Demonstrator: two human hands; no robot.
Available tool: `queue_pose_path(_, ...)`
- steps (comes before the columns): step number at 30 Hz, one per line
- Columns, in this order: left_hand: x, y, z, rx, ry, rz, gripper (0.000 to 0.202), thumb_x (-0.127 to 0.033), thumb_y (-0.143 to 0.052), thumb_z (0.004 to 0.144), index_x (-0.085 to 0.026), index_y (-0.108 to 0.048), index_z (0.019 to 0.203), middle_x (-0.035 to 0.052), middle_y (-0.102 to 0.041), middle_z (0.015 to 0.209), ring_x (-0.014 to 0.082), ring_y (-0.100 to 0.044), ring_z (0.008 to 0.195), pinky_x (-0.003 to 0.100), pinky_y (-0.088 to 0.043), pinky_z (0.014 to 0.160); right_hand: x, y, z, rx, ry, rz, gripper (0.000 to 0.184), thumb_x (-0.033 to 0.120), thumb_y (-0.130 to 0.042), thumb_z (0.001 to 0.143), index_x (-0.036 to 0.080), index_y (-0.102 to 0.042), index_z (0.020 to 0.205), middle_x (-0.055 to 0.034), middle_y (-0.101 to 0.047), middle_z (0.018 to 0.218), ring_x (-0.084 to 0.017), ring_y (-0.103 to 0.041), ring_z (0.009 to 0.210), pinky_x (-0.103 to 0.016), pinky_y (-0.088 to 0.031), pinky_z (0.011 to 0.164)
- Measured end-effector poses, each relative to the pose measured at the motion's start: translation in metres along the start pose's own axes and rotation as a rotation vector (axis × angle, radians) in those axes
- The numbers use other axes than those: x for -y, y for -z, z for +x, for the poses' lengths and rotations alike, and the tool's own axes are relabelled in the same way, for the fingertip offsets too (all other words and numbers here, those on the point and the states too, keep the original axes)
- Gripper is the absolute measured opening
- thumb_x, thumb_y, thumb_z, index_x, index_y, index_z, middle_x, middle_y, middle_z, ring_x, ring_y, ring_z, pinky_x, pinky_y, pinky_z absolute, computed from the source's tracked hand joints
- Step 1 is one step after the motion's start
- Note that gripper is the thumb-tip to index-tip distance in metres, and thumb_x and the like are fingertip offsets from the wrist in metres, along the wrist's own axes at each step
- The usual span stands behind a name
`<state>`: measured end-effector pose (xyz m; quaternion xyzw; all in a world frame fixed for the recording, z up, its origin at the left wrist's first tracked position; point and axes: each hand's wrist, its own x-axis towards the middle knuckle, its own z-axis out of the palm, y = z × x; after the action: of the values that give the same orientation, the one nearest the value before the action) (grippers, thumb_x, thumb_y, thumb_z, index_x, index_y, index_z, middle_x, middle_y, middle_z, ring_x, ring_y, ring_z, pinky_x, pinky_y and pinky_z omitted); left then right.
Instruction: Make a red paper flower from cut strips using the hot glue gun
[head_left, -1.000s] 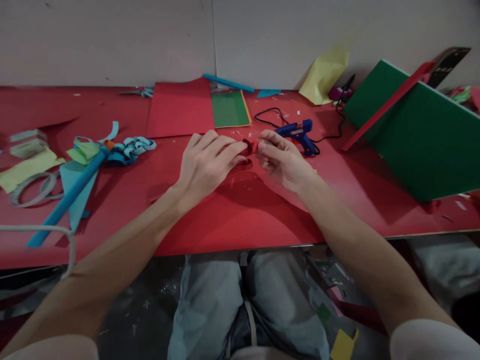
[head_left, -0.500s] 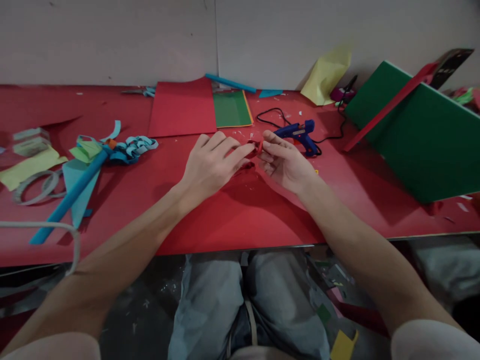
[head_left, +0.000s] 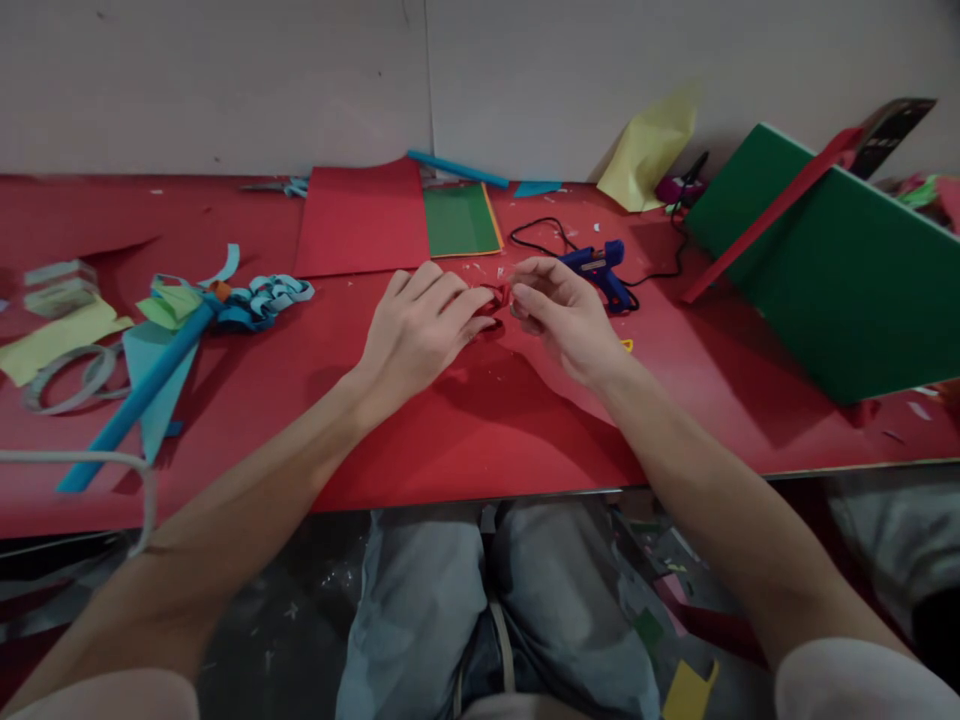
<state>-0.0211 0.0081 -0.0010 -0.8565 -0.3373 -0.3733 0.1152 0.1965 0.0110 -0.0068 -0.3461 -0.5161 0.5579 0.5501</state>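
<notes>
The right hand [head_left: 574, 325] has loosened: its thumb and forefinger, together on the curled red paper [head_left: 501, 292] half a second ago, now stand slightly apart beside it, though whether they still touch it I cannot tell. The left hand [head_left: 412, 325] appears to keep its fingers clamped on the paper, so the hold seems to rest there alone. The piece is between both hands, over the desk [head_left: 675, 330], near the blue glue gun [head_left: 613, 288].
</notes>
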Motion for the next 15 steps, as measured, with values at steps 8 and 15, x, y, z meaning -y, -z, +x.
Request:
queue_pose_path(8, -0.0010, -0.0004, -0.0031, 0.045, 0.024, 0.077, 0.044, -0.059, -0.048, 0.110, -0.021, -0.068, 0.122, 0.0092, -0.078, 0.107, 0.0282, -0.069, 0.102, 0.042, -0.048, 0.095, 0.0023, -0.0025, -0.0022, 0.009, -0.097, 0.095, 0.054, 0.048, -0.100, 0.067, 0.024, -0.066, 0.100, 0.0058, -0.058, 0.082, -0.007, -0.049, 0.068, -0.021, -0.040, 0.056)
queue_pose_path(15, -0.0039, 0.0016, -0.0012, 0.087, 0.075, 0.118, 0.043, -0.056, -0.048, 0.111, -0.022, -0.069, 0.124, 0.0098, -0.079, 0.112, 0.0299, -0.070, 0.106, 0.043, -0.048, 0.096, -0.0017, -0.0028, -0.0003, -0.011, -0.057, 0.103, 0.059, 0.051, -0.101, 0.063, 0.026, -0.065, 0.102, 0.0058, -0.061, 0.081, -0.008, -0.051, 0.066, -0.023, -0.042, 0.056)
